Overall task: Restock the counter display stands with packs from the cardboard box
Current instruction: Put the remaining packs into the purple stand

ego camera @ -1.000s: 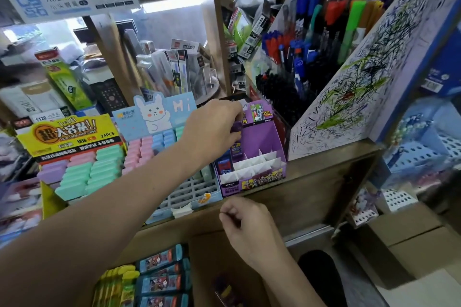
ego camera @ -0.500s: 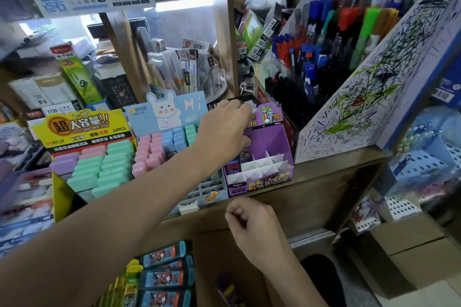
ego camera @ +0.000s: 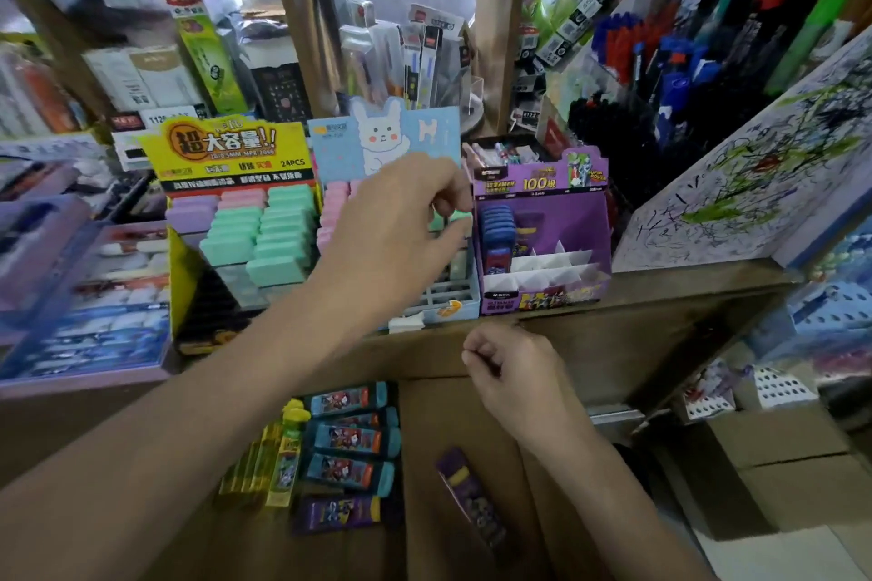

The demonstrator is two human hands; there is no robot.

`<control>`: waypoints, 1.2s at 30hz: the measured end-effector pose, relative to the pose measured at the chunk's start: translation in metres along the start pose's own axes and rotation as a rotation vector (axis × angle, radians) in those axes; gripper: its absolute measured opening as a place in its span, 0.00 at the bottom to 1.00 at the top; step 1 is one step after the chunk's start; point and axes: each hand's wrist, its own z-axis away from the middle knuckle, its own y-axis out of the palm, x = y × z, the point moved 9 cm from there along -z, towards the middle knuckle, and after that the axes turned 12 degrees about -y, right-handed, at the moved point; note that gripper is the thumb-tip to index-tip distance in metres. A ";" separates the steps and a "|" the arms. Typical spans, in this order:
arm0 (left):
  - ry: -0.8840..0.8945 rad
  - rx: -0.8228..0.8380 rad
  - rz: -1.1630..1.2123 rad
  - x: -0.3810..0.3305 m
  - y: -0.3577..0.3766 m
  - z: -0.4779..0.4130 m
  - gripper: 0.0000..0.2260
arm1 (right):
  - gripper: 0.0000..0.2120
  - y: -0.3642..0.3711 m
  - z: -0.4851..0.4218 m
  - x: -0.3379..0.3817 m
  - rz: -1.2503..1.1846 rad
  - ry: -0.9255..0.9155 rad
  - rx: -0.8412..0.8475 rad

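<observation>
The purple display stand point(ego camera: 585, 222) sits on the wooden counter, with dark blue packs point(ego camera: 498, 222) in its left column and bare white dividers point(ego camera: 552, 264) to their right. My left hand point(ego camera: 396, 226) hovers just left of the stand, in front of the bunny display, fingers loosely bent and holding nothing. My right hand point(ego camera: 509, 373) is curled at the counter's front edge with nothing visible in it. Below it is the open cardboard box point(ego camera: 424, 547) holding teal packs point(ego camera: 349, 434), yellow packs point(ego camera: 278, 462) and a purple pack point(ego camera: 337, 512). Another purple pack point(ego camera: 472, 495) lies on the box flap.
A yellow stand point(ego camera: 226, 151) of pastel cases and a blue bunny display point(ego camera: 424, 132) stand left of the purple one. A scribbled test board point(ego camera: 755, 170) and a pen rack point(ego camera: 684, 38) crowd the right. More cardboard boxes point(ego camera: 778, 462) sit at lower right.
My left hand has drawn back leftward from the purple stand and no longer holds a pack. My right hand has stayed at the counter edge. The view has tilted down onto the box.
</observation>
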 end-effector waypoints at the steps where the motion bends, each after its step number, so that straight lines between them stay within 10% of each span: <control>1: -0.039 0.002 0.033 0.012 -0.008 0.016 0.07 | 0.03 0.002 -0.001 0.006 0.028 -0.023 0.026; 15: -0.704 0.564 -0.178 0.178 0.035 0.190 0.21 | 0.21 0.076 0.075 0.025 0.342 0.411 1.003; 22: -0.763 0.720 -0.261 0.186 0.058 0.229 0.31 | 0.36 0.090 0.077 0.029 0.543 0.395 1.066; 36: -0.690 0.712 -0.407 0.187 0.073 0.233 0.24 | 0.08 0.102 0.062 0.027 0.196 0.402 0.879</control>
